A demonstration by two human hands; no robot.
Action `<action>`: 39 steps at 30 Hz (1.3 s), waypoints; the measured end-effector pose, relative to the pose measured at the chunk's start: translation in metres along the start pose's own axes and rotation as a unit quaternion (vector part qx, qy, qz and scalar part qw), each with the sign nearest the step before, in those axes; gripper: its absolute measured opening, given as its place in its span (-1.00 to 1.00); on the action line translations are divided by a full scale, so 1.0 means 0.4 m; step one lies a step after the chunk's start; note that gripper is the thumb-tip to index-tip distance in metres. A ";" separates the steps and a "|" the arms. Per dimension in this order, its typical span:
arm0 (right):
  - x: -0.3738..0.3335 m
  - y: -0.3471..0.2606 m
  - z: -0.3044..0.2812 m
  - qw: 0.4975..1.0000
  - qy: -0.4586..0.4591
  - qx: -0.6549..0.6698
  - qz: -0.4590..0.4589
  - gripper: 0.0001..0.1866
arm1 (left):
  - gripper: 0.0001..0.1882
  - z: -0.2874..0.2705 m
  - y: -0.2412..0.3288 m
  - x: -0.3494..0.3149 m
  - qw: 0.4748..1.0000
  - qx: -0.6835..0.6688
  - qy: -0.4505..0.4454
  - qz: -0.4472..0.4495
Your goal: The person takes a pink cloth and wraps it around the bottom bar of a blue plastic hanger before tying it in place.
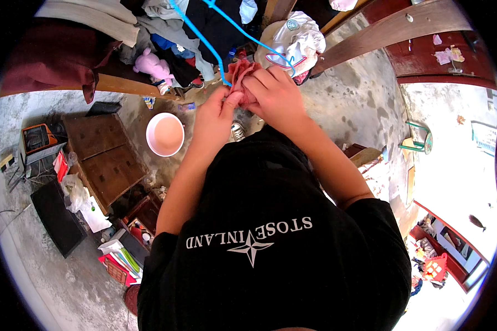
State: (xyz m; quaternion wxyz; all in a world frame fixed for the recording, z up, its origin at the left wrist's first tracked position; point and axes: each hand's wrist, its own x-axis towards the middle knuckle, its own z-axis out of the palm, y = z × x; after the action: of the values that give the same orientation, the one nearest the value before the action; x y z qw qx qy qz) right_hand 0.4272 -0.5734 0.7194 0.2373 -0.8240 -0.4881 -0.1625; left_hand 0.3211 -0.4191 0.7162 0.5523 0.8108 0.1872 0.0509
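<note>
A bunched, reddish-pink cloth (241, 77) is gathered between my two hands in front of me. My left hand (218, 113) pinches its left side, the thumb lying along the folds. My right hand (276, 95) has its fingers wrapped round the right side, partly hiding the cloth. A bent blue rod (201, 39), shaped like part of a clothes hanger, reaches down to the cloth; whether it is fastened there I cannot tell. Below and left of my hands, a white tub (149, 134) holds pale brownish liquid.
Piled clothes and a pink plush toy (153, 66) lie on a wooden-edged surface ahead. A white garment (298, 38) lies beyond my right hand, next to a wooden beam (370, 39). To the left stand a brown cabinet (102, 151) and a black screen (58, 215). A green stool (425, 140) is at right.
</note>
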 end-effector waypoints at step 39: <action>-0.059 0.015 -0.048 0.998 -0.051 -0.027 0.030 -0.44 | -0.46 -0.057 -0.073 -0.030 0.986 -0.123 -0.013 -0.111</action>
State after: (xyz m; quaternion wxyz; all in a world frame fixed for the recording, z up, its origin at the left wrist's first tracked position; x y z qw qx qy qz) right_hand 0.4205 -0.6036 0.7222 0.1948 -0.8516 -0.4699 -0.1265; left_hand 0.2962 -0.3938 0.6996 0.6525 0.7113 0.2613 0.0014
